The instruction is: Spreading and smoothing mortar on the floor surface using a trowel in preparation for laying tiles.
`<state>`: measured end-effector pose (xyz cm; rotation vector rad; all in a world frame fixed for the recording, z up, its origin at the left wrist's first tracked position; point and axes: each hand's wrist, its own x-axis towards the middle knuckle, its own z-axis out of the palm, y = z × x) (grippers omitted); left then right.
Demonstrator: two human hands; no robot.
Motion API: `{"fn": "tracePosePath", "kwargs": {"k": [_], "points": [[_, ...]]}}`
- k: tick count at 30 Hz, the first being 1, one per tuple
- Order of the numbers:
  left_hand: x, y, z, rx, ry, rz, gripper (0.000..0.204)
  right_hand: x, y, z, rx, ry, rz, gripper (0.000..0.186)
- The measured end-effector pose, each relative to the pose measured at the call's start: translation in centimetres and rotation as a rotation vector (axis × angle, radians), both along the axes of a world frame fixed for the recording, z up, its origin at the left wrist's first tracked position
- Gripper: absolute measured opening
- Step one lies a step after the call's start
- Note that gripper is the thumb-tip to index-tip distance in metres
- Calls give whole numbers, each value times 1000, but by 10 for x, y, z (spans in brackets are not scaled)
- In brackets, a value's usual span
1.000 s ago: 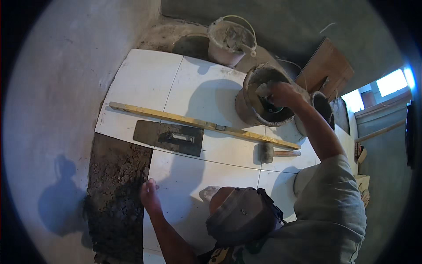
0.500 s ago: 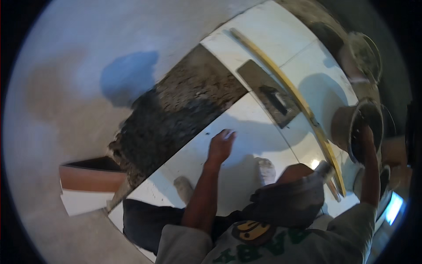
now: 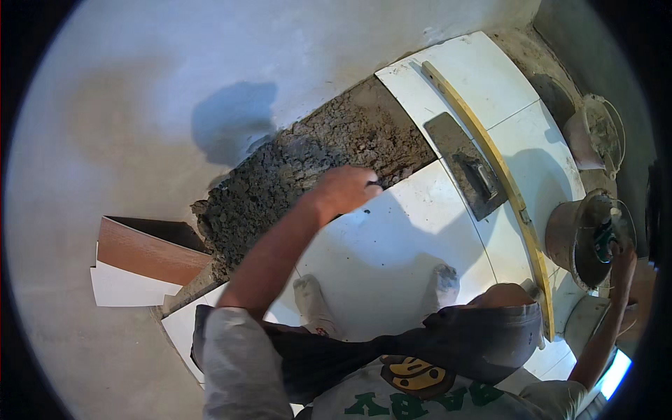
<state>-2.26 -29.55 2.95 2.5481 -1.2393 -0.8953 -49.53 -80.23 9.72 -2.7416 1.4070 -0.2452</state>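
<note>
My left hand [image 3: 344,190] is over the near edge of the rough grey mortar bed [image 3: 301,168], where it meets a laid white tile [image 3: 392,231]. Its fingers curl closed, with a dark bit showing at the tips that I cannot make out. Out to the right, my right hand [image 3: 622,253] is closed at the rim of a mortar-stained bucket [image 3: 564,234]. A small dark green and whitish thing [image 3: 605,241] shows in the bucket mouth against its fingers; its kind is unclear. A mortar-caked plastering trowel [image 3: 465,168] lies flat on the tiles, its handle up.
A long yellow spirit level [image 3: 483,133] lies across the tiles beside the trowel. Another bucket [image 3: 591,133] stands farther back by the wall. At left, cut tiles [image 3: 143,255], brown-backed and white, lean near the mortar's end. My feet [image 3: 441,287] are on the tiles.
My left hand has moved forward from above the tile to the mortar's edge. My right hand has come up from inside the bucket to its rim, with the green thing now showing.
</note>
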Motion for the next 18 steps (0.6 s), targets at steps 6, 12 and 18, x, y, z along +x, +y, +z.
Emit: {"fn": "tracePosePath", "kwargs": {"k": [6, 12, 18], "points": [[77, 135, 64, 113, -239, 90, 36, 130, 89, 71, 10, 46, 172, 31], [57, 244, 27, -250, -214, 474, 32, 290, 201, 44, 84, 214, 664, 23], [-36, 287, -87, -290, 216, 707, 30, 488, 366, -59, -112, 444, 1347, 18]]}}
